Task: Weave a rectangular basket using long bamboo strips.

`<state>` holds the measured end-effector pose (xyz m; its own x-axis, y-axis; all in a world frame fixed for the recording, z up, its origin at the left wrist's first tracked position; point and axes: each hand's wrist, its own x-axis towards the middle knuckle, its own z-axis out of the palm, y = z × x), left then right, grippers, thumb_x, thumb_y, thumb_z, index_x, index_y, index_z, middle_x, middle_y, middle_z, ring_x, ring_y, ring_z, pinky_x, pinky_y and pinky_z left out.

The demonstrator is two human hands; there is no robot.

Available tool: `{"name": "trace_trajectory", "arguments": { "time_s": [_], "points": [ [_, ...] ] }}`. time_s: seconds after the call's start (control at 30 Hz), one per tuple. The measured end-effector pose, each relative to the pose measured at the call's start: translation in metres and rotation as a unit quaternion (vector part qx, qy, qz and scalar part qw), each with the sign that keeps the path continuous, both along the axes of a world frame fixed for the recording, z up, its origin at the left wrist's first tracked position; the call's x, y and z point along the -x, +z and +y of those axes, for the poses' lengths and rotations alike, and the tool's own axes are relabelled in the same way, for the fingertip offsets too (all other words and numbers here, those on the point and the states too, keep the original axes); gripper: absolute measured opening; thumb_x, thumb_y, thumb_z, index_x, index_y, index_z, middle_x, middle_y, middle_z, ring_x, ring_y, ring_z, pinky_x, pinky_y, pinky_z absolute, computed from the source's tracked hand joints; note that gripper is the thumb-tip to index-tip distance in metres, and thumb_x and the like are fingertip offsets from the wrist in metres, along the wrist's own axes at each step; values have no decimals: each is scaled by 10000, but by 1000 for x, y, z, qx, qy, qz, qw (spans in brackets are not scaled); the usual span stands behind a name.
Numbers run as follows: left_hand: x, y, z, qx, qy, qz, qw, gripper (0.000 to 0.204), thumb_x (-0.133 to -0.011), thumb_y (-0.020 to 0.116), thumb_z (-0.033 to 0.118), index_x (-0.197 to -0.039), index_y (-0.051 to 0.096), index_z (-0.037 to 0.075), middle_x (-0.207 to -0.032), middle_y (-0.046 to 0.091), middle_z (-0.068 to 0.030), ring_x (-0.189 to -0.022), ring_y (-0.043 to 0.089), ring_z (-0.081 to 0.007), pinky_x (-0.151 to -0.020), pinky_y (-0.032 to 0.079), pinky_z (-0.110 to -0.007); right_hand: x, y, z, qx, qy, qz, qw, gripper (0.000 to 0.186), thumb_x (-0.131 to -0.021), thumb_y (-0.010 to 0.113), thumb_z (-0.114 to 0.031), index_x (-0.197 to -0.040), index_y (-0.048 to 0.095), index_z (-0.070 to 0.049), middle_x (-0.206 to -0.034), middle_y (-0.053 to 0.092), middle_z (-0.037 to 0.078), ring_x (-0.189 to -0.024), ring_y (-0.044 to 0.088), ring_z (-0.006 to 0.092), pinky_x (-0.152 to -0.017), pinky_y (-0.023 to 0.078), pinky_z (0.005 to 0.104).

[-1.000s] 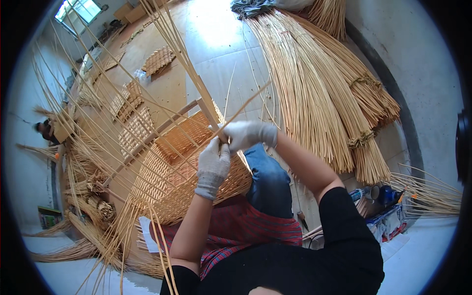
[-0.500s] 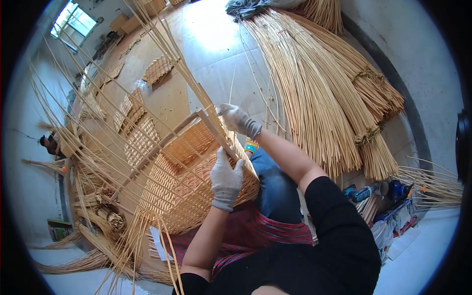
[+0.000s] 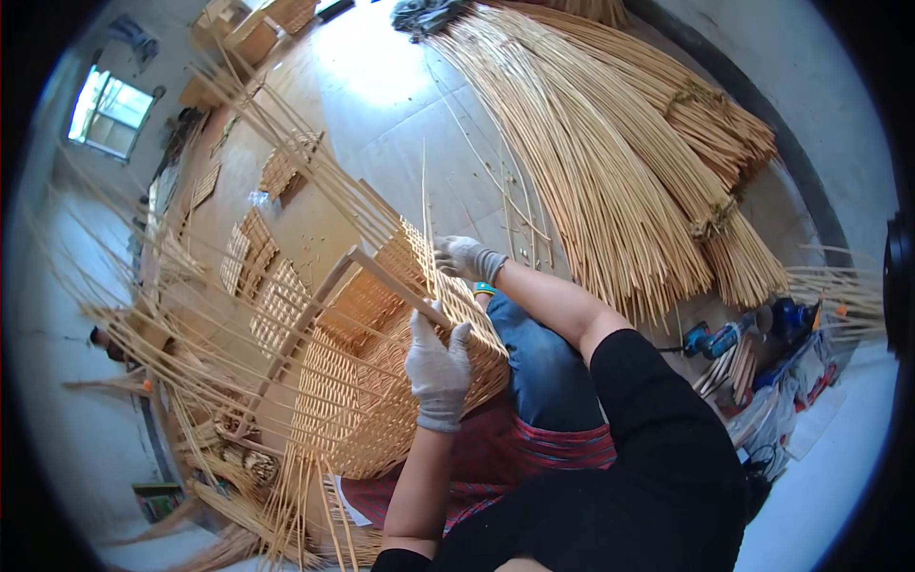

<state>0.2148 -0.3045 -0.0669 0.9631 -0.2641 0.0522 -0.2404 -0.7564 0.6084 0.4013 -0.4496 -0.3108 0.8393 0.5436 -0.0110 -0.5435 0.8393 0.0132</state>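
A single wide fisheye view looks down from the person's head, tilted forward over the lap, with a dark round rim and straight lines bending toward the edges. It sits close above the woven basket [image 3: 381, 372] and both gloved hands, forearms entering from the lower edge. The floor [image 3: 381, 114] and reed bundles [image 3: 610, 172] stretch away toward the top.
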Motion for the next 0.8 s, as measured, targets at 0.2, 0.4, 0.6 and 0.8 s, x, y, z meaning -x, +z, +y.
{"name": "trace_trajectory", "arguments": {
  "time_s": [0.2,0.4,0.6,0.8],
  "points": [
    [-2,6,-13,13,15,28,999,621,-852,791,139,-1350,456,-19,-1281,659,-198,-1181,650,-332,-976,511,-401,13,52,-16,542,-174,119,813,280,-972,590,-256,-1186,576,-74,-947,660,97,-713,652,178,-564,549,340],
    [0,0,6,-21,39,-39,998,898,-838,790,227,-1540,269,24,-1202,640,-272,-974,667,-452,-798,535,-516,104,154,-9,636,-211,-43,741,432,-975,631,-200,-1348,526,-7,-1110,670,160,-981,662,213,-850,539,325],
    [41,6,44,145,11,-83,986,863,-879,763,198,-1561,258,37,-1324,601,-258,-1191,611,-403,-955,501,-466,191,231,10,717,-364,-154,573,345,-987,627,-149,-1307,581,-31,-1044,656,115,-918,636,174,-827,542,320],
    [138,-56,175,-5,111,-5,994,328,-925,689,143,-1232,653,32,-1138,690,-165,-1118,647,-312,-990,499,-392,278,302,101,600,-323,-552,481,456,-776,775,-185,-1192,627,-67,-1296,597,197,-1193,588,397,-995,472,532]
  ]
}}
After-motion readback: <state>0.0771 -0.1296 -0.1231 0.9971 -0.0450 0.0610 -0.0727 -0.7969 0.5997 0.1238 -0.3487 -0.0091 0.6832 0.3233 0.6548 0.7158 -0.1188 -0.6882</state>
